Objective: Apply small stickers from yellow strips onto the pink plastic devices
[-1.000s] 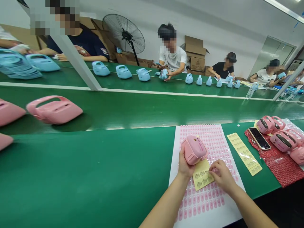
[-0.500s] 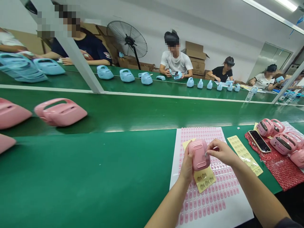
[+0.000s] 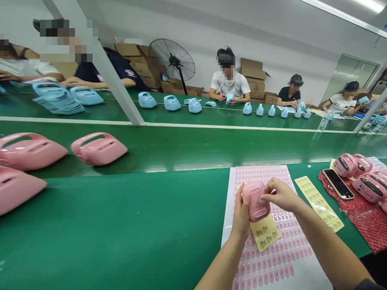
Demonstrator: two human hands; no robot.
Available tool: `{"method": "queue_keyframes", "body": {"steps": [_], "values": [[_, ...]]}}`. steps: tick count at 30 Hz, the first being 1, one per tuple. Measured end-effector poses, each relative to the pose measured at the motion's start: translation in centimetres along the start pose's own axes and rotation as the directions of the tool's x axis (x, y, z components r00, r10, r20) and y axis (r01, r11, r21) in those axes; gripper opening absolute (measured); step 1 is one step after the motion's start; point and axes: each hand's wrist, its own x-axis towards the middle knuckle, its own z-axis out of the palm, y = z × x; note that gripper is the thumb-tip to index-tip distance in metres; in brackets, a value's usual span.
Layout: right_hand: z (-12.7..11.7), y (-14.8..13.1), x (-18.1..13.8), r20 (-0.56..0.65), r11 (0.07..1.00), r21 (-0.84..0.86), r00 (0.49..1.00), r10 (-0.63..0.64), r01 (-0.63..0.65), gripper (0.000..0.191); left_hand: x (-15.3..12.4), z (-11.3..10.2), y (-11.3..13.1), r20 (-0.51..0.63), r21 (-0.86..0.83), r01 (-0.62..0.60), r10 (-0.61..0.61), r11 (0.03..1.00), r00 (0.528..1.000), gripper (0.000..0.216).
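Note:
My left hand is wrapped round a pink plastic housing, its flat side with two raised bars turned up. My right hand is closed in a pinch, fingertips against the housing's right side; what they hold, if anything, is too small to make out. Faint marks show on the pink surface beside them. Beneath the housing lies a small yellow sheet of printed stickers. It rests on a large white sheet covered with rows of pink oval stickers.
To the right lie a yellow sticker strip, a phone and several pink devices on red bubble wrap. Pink housings stand at the left. Across the green bench, people work among blue housings.
The view has shifted, so the bench things appear farther right and a little lower. My right fingertips remain at the housing, which stays in my left hand.

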Motion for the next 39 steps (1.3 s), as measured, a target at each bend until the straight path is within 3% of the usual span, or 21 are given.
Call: {"method": "queue_keyframes", "body": {"steps": [16, 25, 31, 34, 39], "values": [[0.7, 0.2, -0.1, -0.087, 1.0, -0.002, 0.996, -0.011, 0.011, 0.006, 0.1, -0.5, -0.4, -0.018, -0.011, -0.029, 0.029, 1.0, 0.999, 0.049], [1.1, 0.1, -0.3, -0.122, 1.0, -0.003, 0.992, -0.027, 0.027, 0.009, 0.1, -0.5, -0.4, -0.012, 0.02, -0.037, 0.037, 0.999, 0.999, 0.053], [1.5, 0.4, -0.3, -0.175, 0.992, -0.081, 0.979, -0.107, 0.094, 0.01, 0.2, -0.5, -0.5, -0.004, 0.006, -0.035, 0.035, 0.999, 0.999, 0.056], [2.0, 0.9, -0.3, -0.209, 0.95, -0.221, 0.941, -0.266, 0.22, 0.012, 0.0, -0.2, -0.2, -0.018, 0.001, -0.044, 0.044, 0.999, 0.999, 0.053], [2.6, 1.5, -1.8, -0.201, 0.774, -0.386, 0.773, -0.602, 0.503, 0.017, -0.2, 0.1, 0.1, -0.004, -0.035, -0.053, 0.053, 0.998, 0.999, 0.051]]}}
